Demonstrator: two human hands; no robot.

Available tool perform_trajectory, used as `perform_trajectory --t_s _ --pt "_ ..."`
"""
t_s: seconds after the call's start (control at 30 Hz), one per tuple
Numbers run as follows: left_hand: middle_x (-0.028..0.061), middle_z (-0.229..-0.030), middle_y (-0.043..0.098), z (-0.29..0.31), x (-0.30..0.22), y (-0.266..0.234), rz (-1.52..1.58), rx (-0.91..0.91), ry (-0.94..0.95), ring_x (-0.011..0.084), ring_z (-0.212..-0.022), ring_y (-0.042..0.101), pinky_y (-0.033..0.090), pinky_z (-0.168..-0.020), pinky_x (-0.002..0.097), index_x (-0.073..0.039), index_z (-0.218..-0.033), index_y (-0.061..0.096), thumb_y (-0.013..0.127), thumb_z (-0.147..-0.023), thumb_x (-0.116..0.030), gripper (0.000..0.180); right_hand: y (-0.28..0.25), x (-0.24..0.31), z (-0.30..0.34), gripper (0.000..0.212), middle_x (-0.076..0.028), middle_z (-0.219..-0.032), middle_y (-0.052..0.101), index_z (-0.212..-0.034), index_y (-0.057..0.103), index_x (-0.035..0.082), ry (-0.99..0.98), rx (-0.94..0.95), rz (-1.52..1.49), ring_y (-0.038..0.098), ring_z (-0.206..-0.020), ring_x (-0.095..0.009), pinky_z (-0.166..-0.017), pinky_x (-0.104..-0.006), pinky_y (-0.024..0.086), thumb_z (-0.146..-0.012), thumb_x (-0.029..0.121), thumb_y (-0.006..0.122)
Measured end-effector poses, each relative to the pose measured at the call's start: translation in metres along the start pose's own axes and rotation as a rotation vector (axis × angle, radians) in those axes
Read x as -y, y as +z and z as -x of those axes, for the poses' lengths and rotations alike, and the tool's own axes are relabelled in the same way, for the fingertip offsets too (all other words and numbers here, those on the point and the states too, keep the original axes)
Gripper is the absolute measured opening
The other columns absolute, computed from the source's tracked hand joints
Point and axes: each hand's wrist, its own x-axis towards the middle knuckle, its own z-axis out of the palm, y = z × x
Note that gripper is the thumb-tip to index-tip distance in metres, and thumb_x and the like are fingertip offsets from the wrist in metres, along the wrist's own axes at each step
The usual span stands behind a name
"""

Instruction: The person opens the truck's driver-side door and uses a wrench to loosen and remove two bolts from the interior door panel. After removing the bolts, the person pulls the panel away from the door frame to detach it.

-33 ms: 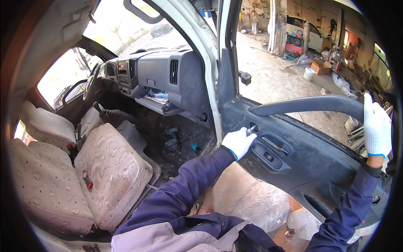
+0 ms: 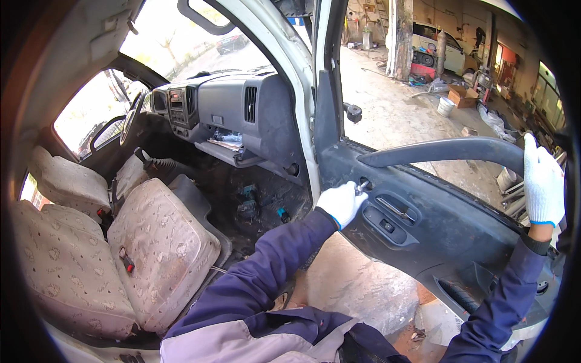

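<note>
Gloved in white, my left hand [image 2: 342, 201] is closed around a small shiny tool [image 2: 359, 189], too covered to name exactly. Its tip points at a round hole [image 2: 365, 183] in the dark grey door panel [image 2: 445, 242], just in front of the inner door release [image 2: 396, 207]. A curved grab handle [image 2: 448, 151] spans the top of the door. My right hand [image 2: 543, 181], also gloved, grips the handle's right end; its fingers point upward and partly hide that end.
Left of me, patterned seats [image 2: 169, 242] fill the cab. Teal and black power tools [image 2: 248, 206] lie on the dark cab floor. Papers sit in the open glove box [image 2: 227, 145]. Outside stand a white bucket [image 2: 446, 107] and a cardboard box [image 2: 463, 95].
My left hand has shifted very slightly left, with the shiny tool still in it. My right hand stays on the grab handle.
</note>
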Motion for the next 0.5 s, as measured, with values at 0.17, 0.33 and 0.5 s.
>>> perform_trajectory --t_s 0.17,0.33,0.5 --pt "0.0143 -0.092 0.073 -0.013 0.013 -0.024 -0.388 -0.179 0.310 0.0326 -0.086 0.076 0.062 -0.074 0.0469 -0.008 -0.104 0.069 0.071 -0.105 -0.033 0.025 0.002 0.000 0.000 0.076 -0.007 -0.112 0.070 -0.168 0.050 0.018 -0.002 0.010 -0.008 0.076 -0.100 -0.025 -0.082 -0.0369 0.065 -0.097 0.000 0.073" --pt "0.0185 -0.093 0.072 -0.001 0.008 0.010 -0.015 -0.036 0.019 0.0414 -0.089 0.076 0.062 -0.079 0.0516 -0.002 -0.106 0.068 0.070 -0.108 -0.046 0.044 -0.002 0.002 -0.004 0.075 -0.006 -0.107 0.068 -0.166 0.052 0.019 0.009 0.018 -0.027 0.075 -0.095 -0.023 -0.079 -0.0361 0.064 -0.097 0.001 0.073" --pt "0.0213 -0.090 0.078 0.002 0.012 0.020 0.113 0.046 0.210 0.0403 -0.086 0.079 0.062 -0.082 0.0501 0.000 -0.117 0.067 0.059 -0.115 -0.045 0.046 -0.022 0.005 -0.008 0.066 -0.003 -0.102 0.067 -0.161 0.059 0.020 -0.016 -0.022 0.074 0.074 -0.092 -0.021 -0.076 -0.0338 0.063 -0.098 0.004 0.071"
